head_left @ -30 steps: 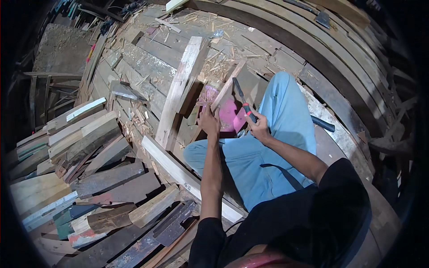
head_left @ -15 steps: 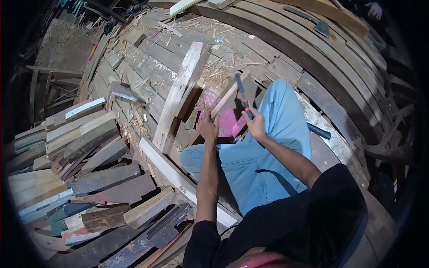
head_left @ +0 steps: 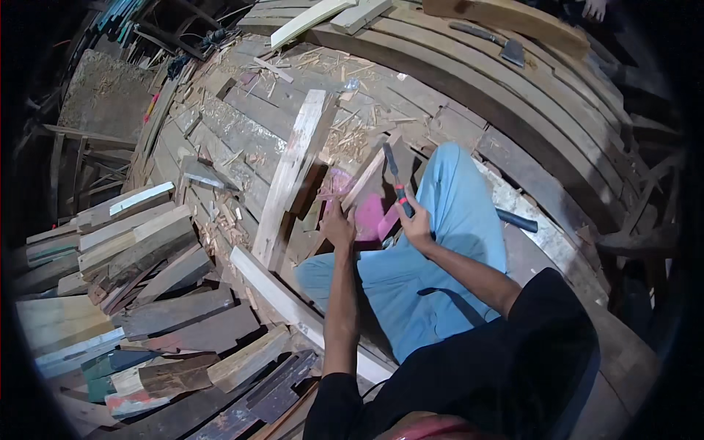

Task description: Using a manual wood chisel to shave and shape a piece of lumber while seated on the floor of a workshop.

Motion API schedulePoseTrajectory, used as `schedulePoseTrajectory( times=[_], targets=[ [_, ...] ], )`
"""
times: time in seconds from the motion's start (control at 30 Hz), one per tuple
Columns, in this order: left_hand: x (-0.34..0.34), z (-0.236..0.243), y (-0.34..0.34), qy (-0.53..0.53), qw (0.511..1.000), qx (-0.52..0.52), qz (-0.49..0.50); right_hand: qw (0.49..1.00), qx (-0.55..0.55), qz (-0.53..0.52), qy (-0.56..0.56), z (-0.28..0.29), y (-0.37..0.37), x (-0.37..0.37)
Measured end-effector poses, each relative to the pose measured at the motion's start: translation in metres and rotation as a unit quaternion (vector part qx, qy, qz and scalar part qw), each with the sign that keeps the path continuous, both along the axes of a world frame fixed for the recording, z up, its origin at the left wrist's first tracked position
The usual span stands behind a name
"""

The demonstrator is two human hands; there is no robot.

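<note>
My right hand grips the black-and-red handle of a chisel, its dark flat blade pointing away from me. The blade is beside the far end of a narrow wooden piece; whether they touch, I cannot tell. At the near end of this piece, my left hand is closed around it, with some fingers hidden. A bright pink thing lies beneath, partly covered. Just left of my hands, a long pale beam slants away from me.
Stacked wood offcuts fill the left side. Shavings litter the plank floor beyond my hands. A hatchet rests on the long curved-looking boards at the far right. Another person's hand shows at the top right.
The view has shifted slightly, so the scene sits a little lower. The chisel's blade has tilted a little to the left. Both hands keep their hold.
</note>
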State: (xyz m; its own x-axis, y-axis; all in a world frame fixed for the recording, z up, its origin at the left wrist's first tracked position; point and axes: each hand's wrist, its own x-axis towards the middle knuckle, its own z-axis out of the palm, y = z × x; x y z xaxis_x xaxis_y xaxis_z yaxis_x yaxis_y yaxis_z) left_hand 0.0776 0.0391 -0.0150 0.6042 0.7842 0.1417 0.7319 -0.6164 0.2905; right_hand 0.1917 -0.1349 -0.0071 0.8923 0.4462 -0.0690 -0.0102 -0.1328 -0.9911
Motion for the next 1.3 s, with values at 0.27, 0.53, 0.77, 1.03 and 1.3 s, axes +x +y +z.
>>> schedulePoseTrajectory(
  times=[0.27,0.53,0.77,1.03,1.3],
  targets=[
    [-0.020,0.004,0.004,-0.052,0.998,0.027,0.003,0.917,-0.140,0.320,-0.192,0.016,-0.010,-0.031],
    [-0.008,0.005,0.000,-0.018,0.999,0.015,0.035,0.965,-0.135,0.079,-0.211,0.032,-0.009,0.056],
    [-0.006,0.000,-0.002,-0.041,0.997,-0.030,0.060,0.909,-0.163,0.307,-0.232,0.046,-0.026,0.066],
    [-0.002,0.008,-0.009,-0.051,0.998,-0.002,0.024,0.952,-0.135,0.216,-0.171,0.023,-0.022,0.060],
    [0.002,0.018,-0.012,-0.040,0.998,-0.023,0.047,0.967,-0.145,0.203,0.045,0.028,-0.024,0.066]
  ],
)
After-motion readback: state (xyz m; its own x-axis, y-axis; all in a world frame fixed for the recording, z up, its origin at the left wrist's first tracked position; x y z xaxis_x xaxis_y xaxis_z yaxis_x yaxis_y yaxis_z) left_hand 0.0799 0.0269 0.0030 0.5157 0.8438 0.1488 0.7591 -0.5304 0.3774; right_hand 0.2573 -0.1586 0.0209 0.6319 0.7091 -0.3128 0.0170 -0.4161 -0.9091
